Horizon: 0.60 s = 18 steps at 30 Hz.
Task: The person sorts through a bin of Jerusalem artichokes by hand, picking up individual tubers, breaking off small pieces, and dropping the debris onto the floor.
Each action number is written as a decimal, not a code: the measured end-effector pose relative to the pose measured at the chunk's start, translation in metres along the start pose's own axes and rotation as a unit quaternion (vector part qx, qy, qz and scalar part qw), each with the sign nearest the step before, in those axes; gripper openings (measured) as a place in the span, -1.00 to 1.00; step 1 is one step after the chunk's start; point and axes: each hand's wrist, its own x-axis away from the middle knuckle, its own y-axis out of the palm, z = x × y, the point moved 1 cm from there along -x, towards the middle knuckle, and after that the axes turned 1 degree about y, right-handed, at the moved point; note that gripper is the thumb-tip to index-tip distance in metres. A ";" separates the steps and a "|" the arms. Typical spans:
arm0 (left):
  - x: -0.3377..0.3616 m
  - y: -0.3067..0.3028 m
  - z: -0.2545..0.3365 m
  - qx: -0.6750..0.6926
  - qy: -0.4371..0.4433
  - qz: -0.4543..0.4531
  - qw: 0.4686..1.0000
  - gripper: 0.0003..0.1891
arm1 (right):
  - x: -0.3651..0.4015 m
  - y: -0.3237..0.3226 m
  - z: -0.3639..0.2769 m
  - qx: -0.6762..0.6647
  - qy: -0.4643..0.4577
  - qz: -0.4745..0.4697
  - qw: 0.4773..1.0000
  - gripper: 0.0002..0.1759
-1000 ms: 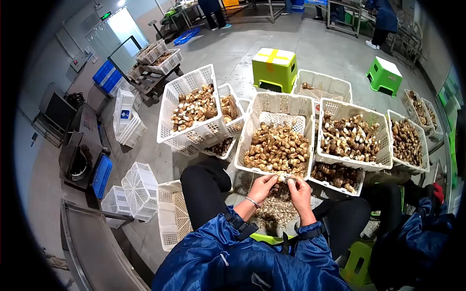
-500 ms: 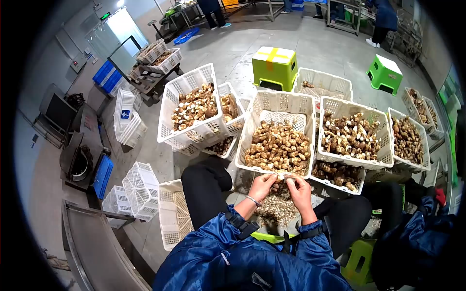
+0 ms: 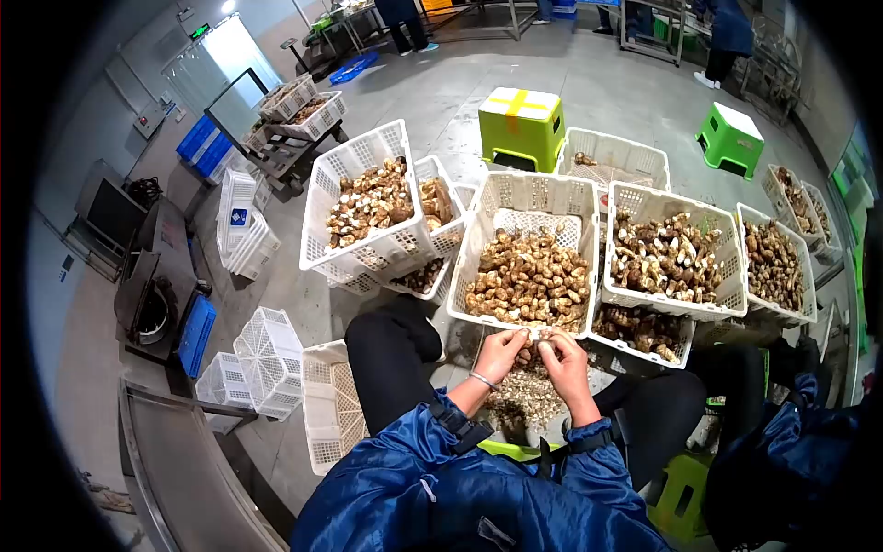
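My left hand and my right hand meet at the near edge of the middle white crate, with thumbs and fingers pinched. A small pale piece shows between the fingertips; it looks like part of a mushroom but is too small to make out fully. Brown and cream mushrooms fill the near part of that crate. Below my hands, many trimmed scraps lie between my knees. More mushrooms lie in the crate on the right, and others in the tilted crate at the left.
A yellow-green stool stands behind the crates, a green stool farther right. Empty white crates are at the left, beside a metal table. A co-worker in a blue jacket sits close on my right. Other people stand at the back.
My right hand's fingers have drawn in closer to my left fingertips. The co-worker's red-cuffed hand at the right is no longer plainly visible.
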 end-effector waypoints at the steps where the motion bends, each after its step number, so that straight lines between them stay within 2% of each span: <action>1: -0.001 -0.002 -0.004 0.032 -0.024 -0.009 0.999 -0.70 | 0.001 -0.001 0.002 -0.023 0.050 0.000 0.998 -0.79; 4: -0.001 -0.005 -0.006 0.121 -0.078 -0.037 0.989 -0.68 | 0.000 -0.005 0.015 -0.062 0.080 -0.004 0.995 -0.79; 7: 0.004 0.002 0.009 0.199 -0.102 -0.019 0.975 -0.72 | -0.001 -0.005 0.016 -0.077 0.104 -0.010 0.992 -0.76; 8: 0.008 -0.001 0.017 0.188 -0.115 -0.048 0.974 -0.71 | -0.001 -0.006 0.014 -0.087 0.121 -0.015 0.989 -0.74; 11: 0.006 0.001 0.015 0.126 -0.070 -0.048 0.988 -0.66 | 0.002 -0.002 0.033 -0.076 0.116 -0.023 0.990 -0.75; 12: 0.007 0.001 0.016 0.124 -0.052 -0.062 0.989 -0.59 | 0.001 -0.003 0.030 -0.010 0.092 -0.015 0.996 -0.75; 15: 0.009 0.004 0.017 -0.003 0.025 -0.032 0.999 -0.58 | -0.003 -0.001 0.023 0.039 -0.065 0.009 0.997 -0.75; 16: 0.009 0.003 0.015 -0.056 0.048 -0.026 0.997 -0.59 | -0.003 0.000 0.022 0.048 -0.087 0.029 0.995 -0.76; 18: 0.006 0.001 0.015 -0.047 0.034 -0.028 0.998 -0.62 | -0.002 -0.006 0.021 -0.027 0.067 -0.008 0.997 -0.78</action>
